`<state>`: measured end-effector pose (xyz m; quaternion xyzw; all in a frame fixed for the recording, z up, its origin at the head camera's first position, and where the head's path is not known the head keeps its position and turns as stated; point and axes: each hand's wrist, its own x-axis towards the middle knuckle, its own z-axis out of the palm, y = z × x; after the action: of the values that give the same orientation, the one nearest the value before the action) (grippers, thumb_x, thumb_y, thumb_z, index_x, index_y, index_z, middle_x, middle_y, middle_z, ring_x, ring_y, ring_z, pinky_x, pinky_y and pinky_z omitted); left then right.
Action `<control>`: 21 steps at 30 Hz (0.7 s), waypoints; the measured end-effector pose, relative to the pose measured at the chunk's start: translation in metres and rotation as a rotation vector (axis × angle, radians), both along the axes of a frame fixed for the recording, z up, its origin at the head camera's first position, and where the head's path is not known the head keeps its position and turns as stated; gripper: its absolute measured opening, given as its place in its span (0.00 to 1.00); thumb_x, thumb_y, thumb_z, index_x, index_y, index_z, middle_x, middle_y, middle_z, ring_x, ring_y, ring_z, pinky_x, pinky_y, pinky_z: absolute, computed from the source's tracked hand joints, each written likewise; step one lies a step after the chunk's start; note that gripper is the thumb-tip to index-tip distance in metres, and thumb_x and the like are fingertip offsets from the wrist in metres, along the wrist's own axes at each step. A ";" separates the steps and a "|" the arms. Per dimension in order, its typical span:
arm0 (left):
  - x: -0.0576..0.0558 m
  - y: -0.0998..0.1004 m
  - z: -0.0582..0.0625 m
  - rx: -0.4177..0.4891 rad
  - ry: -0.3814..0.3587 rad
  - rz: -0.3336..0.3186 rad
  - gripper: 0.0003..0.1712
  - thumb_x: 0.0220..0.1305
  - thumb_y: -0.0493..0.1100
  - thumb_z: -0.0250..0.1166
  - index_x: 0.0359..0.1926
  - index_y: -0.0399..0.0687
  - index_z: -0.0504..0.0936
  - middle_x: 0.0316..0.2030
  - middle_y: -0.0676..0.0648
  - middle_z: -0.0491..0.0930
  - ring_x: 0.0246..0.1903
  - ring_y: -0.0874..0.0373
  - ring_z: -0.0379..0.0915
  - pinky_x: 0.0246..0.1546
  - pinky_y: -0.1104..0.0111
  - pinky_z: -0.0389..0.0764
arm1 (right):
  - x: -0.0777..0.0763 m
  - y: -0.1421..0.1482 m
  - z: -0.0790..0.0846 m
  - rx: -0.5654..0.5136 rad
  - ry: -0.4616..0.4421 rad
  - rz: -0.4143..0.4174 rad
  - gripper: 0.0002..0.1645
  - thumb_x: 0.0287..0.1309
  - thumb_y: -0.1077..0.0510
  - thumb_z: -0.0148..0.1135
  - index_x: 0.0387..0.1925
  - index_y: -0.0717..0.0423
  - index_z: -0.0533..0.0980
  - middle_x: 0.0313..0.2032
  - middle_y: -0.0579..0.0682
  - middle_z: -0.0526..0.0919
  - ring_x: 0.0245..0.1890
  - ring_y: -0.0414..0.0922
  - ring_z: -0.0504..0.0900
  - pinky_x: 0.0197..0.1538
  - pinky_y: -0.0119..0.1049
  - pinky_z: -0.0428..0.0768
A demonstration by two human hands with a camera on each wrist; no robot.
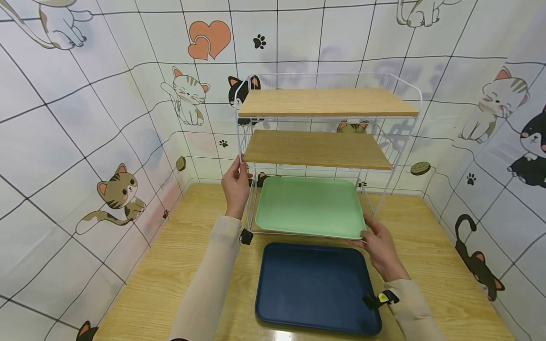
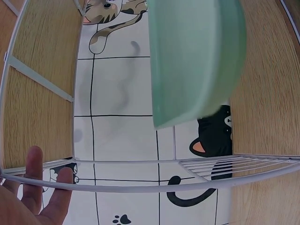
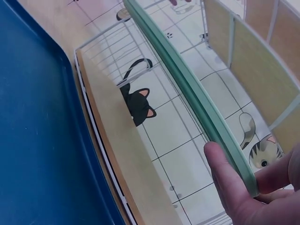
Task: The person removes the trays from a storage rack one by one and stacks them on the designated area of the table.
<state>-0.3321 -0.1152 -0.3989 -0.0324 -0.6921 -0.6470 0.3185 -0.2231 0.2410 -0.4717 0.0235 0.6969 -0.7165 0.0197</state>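
A white wire rack with wooden shelf boards (image 1: 317, 149) stands against the wall. My left hand (image 1: 236, 187) grips its left front post at the middle shelf; in the left wrist view its fingers (image 2: 33, 176) lie behind the white wire. A light green tray (image 1: 311, 208) is inside the rack below the middle board. My right hand (image 1: 381, 248) pinches the tray's front right corner, thumb on one face and fingers on the other. In the right wrist view the green tray (image 3: 187, 89) stands apart from the bottom board (image 3: 119, 140).
A dark blue tray (image 1: 317, 289) lies on the wooden table (image 1: 170, 284) in front of the rack, under my right wrist. The top board (image 1: 328, 102) bears nothing. Walls with cat drawings (image 1: 121, 194) enclose the table at the back and sides.
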 end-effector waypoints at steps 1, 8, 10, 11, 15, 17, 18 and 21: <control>0.000 0.000 0.000 0.001 0.001 0.000 0.23 0.79 0.42 0.55 0.70 0.46 0.75 0.51 0.38 0.86 0.28 0.72 0.79 0.15 0.76 0.64 | 0.002 0.001 0.000 0.002 0.004 -0.001 0.41 0.72 0.73 0.36 0.81 0.64 0.37 0.80 0.64 0.36 0.44 0.31 0.82 0.52 0.37 0.85; 0.001 0.000 0.000 0.013 0.006 0.005 0.22 0.79 0.42 0.56 0.69 0.47 0.76 0.49 0.38 0.86 0.27 0.72 0.78 0.16 0.77 0.66 | 0.017 0.008 -0.002 0.010 0.035 -0.014 0.40 0.73 0.73 0.37 0.81 0.64 0.40 0.79 0.67 0.40 0.44 0.31 0.83 0.49 0.36 0.86; 0.000 0.000 0.000 0.014 0.005 0.012 0.21 0.79 0.42 0.57 0.69 0.47 0.77 0.48 0.38 0.86 0.26 0.72 0.78 0.16 0.77 0.66 | 0.021 0.009 -0.003 0.016 0.038 -0.018 0.39 0.74 0.73 0.37 0.81 0.64 0.40 0.79 0.66 0.41 0.44 0.31 0.83 0.48 0.35 0.86; 0.000 0.001 0.000 0.012 0.006 0.015 0.21 0.79 0.42 0.57 0.68 0.47 0.77 0.48 0.38 0.86 0.26 0.72 0.78 0.16 0.77 0.66 | 0.023 0.009 -0.004 0.017 0.041 -0.019 0.39 0.74 0.73 0.37 0.81 0.64 0.40 0.79 0.66 0.41 0.44 0.31 0.83 0.48 0.35 0.86; 0.000 0.002 0.001 0.003 0.006 0.028 0.21 0.79 0.41 0.56 0.68 0.43 0.76 0.49 0.36 0.86 0.28 0.63 0.82 0.15 0.77 0.63 | 0.032 0.011 -0.005 0.016 0.039 -0.030 0.39 0.75 0.72 0.38 0.81 0.62 0.42 0.78 0.65 0.44 0.45 0.32 0.84 0.48 0.36 0.86; 0.003 0.004 0.004 0.003 0.001 0.033 0.22 0.79 0.38 0.55 0.68 0.39 0.75 0.50 0.34 0.85 0.30 0.53 0.85 0.15 0.78 0.62 | 0.038 0.011 -0.005 0.017 0.030 -0.030 0.39 0.75 0.72 0.38 0.82 0.62 0.41 0.78 0.65 0.44 0.45 0.32 0.84 0.48 0.36 0.86; 0.005 0.005 0.007 0.003 -0.001 0.033 0.22 0.79 0.37 0.55 0.69 0.38 0.75 0.50 0.33 0.85 0.32 0.47 0.85 0.15 0.78 0.61 | 0.042 0.012 -0.005 0.017 0.024 -0.030 0.39 0.75 0.72 0.38 0.82 0.62 0.41 0.78 0.65 0.43 0.45 0.32 0.84 0.48 0.36 0.86; 0.018 0.008 0.019 0.007 -0.001 0.024 0.22 0.78 0.34 0.54 0.68 0.34 0.73 0.50 0.31 0.84 0.36 0.34 0.83 0.15 0.79 0.60 | 0.050 0.012 -0.006 0.025 0.023 -0.023 0.39 0.75 0.72 0.38 0.81 0.63 0.40 0.78 0.66 0.42 0.46 0.32 0.84 0.48 0.37 0.86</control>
<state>-0.3143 -0.1067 -0.3800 -0.0227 -0.6902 -0.6457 0.3259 -0.1734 0.2527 -0.4781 0.0235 0.7056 -0.7083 0.0033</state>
